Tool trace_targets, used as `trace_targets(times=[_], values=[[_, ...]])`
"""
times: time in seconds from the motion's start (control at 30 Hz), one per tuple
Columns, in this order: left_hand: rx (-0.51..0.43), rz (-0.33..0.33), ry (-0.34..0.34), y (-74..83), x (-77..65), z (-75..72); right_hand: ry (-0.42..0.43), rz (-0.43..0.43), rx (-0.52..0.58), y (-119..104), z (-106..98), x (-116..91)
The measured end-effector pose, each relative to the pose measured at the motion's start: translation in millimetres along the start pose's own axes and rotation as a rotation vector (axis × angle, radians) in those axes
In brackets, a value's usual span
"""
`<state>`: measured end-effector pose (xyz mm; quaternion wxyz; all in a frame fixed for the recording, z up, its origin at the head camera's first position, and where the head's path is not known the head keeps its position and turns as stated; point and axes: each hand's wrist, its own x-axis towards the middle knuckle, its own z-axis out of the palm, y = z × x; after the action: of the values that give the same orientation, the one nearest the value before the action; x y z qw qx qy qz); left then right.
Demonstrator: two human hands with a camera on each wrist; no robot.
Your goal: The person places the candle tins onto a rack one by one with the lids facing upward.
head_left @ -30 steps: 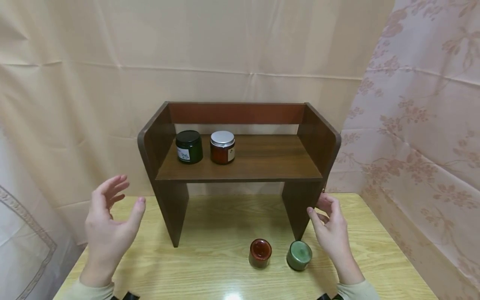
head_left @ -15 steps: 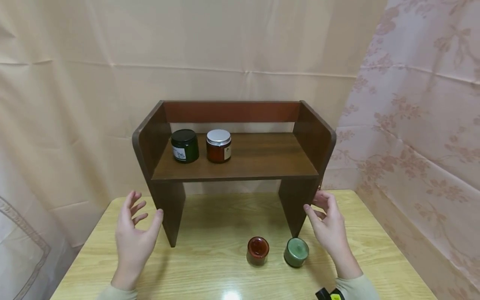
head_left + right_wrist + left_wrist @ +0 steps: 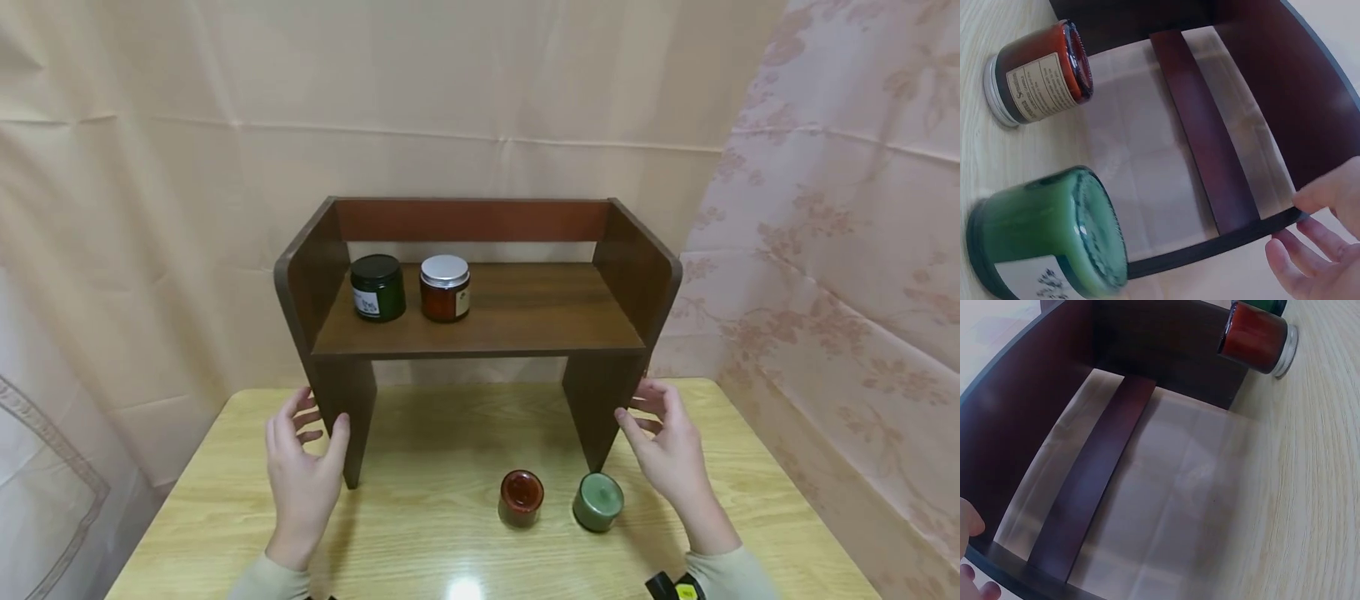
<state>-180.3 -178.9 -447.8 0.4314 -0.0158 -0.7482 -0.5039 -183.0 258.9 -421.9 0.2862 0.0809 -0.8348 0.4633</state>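
A dark brown wooden desktop shelf (image 3: 480,321) stands on the table. At its left side panel, my left hand (image 3: 303,483) has the thumb on the inner face and the fingers along the outside, pinching the front edge. In the left wrist view the thumb (image 3: 971,519) lies over that edge. My right hand (image 3: 667,450) pinches the right panel the same way; the right wrist view shows the panel edge between thumb and fingers. On the shelf board sit a dark green jar (image 3: 378,287) with a black lid and an amber jar (image 3: 445,289) with a silver lid.
Upside down on the table (image 3: 420,550), in front of the shelf, are another amber jar (image 3: 521,498) and a lighter green jar (image 3: 597,502). The green one stands close to the right panel's foot and my right hand. A beige curtain (image 3: 480,83) hangs behind.
My left hand has moved right and forward from the air beside the shelf to its left panel. The right hand stays at the right panel. The jars have not moved.
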Motion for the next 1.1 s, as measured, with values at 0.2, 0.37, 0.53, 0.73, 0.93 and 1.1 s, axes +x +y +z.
trace_targets(times=[0.2, 0.37, 0.53, 0.73, 0.93, 1.1], values=[[-0.019, 0.017, 0.004, -2.5, 2.6, -0.4, -0.026, -0.048, -0.006, -2.0, -7.7, 2.0], [-0.001, 0.054, -0.001, -4.0, 5.2, -1.0, -0.043, -0.093, -0.019, -3.0, -14.0, 1.8], [0.013, 0.053, -0.008, -4.2, 4.8, -1.0, -0.046, -0.12, -0.034, -1.6, -17.7, -2.0], [0.017, 0.047, -0.006, -2.9, 4.5, -1.4, -0.062, -0.138, -0.074, 3.3, -23.9, -7.5], [0.013, 0.045, -0.009, -1.9, 4.7, -0.7, -0.109, -0.165, -0.084, 6.3, -30.1, -15.5], [0.011, 0.041, -0.006, -3.1, 4.4, -1.8, -0.165, -0.193, -0.112, 9.5, -32.4, -24.5]])
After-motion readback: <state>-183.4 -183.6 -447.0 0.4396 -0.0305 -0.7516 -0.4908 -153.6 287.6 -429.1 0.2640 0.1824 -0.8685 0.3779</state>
